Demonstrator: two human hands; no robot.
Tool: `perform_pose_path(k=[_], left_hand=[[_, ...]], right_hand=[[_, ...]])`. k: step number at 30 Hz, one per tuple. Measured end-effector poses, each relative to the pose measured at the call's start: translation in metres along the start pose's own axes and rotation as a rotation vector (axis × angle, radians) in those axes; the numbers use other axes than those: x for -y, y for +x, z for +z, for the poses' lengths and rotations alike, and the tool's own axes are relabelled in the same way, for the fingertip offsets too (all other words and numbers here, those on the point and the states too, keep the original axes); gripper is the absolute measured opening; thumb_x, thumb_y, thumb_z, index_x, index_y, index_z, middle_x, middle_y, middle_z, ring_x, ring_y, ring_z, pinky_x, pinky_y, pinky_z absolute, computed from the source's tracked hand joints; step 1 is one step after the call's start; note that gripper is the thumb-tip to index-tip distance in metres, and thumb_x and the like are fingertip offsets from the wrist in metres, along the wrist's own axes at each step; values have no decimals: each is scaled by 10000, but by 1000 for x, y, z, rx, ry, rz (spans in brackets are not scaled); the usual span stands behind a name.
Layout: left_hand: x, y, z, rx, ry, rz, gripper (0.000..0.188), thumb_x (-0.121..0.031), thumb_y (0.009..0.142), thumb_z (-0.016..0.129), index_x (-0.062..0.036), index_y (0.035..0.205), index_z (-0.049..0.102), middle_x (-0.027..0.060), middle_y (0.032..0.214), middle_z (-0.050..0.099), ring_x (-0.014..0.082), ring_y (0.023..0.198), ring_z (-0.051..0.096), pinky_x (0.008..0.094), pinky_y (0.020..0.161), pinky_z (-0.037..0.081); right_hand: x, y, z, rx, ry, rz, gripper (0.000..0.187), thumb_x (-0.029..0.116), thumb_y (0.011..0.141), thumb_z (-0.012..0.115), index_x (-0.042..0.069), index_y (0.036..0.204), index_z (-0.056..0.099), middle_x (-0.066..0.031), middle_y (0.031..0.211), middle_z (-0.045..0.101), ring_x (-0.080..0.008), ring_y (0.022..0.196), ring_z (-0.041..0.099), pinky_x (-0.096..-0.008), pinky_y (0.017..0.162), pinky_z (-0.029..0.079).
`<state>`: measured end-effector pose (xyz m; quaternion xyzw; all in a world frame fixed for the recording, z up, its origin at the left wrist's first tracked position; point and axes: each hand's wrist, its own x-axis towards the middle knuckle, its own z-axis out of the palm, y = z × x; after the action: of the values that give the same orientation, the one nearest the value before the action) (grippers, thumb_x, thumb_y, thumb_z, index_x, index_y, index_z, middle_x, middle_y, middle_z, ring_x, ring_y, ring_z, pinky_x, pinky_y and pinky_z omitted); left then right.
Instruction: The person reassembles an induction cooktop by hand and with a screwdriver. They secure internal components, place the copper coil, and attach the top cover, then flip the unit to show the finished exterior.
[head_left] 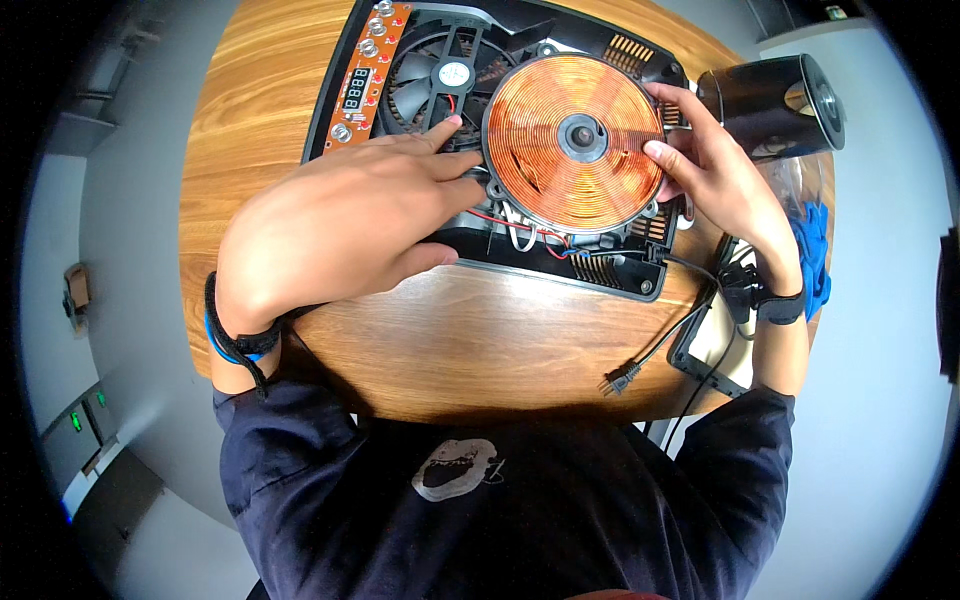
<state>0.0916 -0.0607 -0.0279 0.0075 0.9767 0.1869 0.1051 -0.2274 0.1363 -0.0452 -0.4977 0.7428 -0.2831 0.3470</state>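
A round copper induction coil (560, 85) with a dark hub sits in the right part of an opened induction cooker's black housing (600, 282). Pinched between the thumb and fingers of my right hand (708, 165) is the coil's right rim. My left hand (350, 210) lies stretched over the housing's left side with its fingers apart. Its index fingertip is by the red wire of the cooling fan (412, 98), and other fingertips reach the coil's left edge. Red and white wires (522, 232) show below the coil; what lies beneath it is hidden.
An orange circuit board (367, 75) with a display and springs lines the housing's left side. Right of the housing stand a shiny black cylinder (760, 105) and blue gloves or cloth (815, 255). A power plug (620, 378) and cord lie beside a dark-framed panel (715, 355) near the table's front edge.
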Motion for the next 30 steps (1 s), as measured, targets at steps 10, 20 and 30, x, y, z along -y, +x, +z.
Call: perform_pose_path(k=[10, 20, 30], left_hand=[[-3, 3, -5, -31, -45, 21, 475, -220, 986, 821, -8, 1383, 670, 246, 1512, 667, 501, 1550, 505, 571, 1338, 390], [0, 12, -5, -103, -87, 18, 234, -211, 1039, 752, -51, 1180, 656, 199, 1125, 728, 521, 1359, 620, 598, 1273, 452], [-1, 19, -15, -89, -47, -28, 209, -234, 1053, 748, -60, 1160, 704, 205, 1115, 757, 494, 1378, 632, 589, 1079, 544]], right_hand=[[-11, -8, -4, 85, 234, 109, 626, 181, 1122, 755, 54, 1633, 415, -14, 792, 690, -116, 714, 767, -278, 597, 581], [3, -2, -4, 115, -176, 83, 929, 276, 979, 919, 58, 1684, 356, -99, 906, 759, -199, 834, 817, -346, 689, 615], [7, -16, 8, 75, -476, -110, 1175, 303, 810, 998, 137, 1762, 329, -219, 1352, 790, -427, 1131, 785, -495, 1005, 597]])
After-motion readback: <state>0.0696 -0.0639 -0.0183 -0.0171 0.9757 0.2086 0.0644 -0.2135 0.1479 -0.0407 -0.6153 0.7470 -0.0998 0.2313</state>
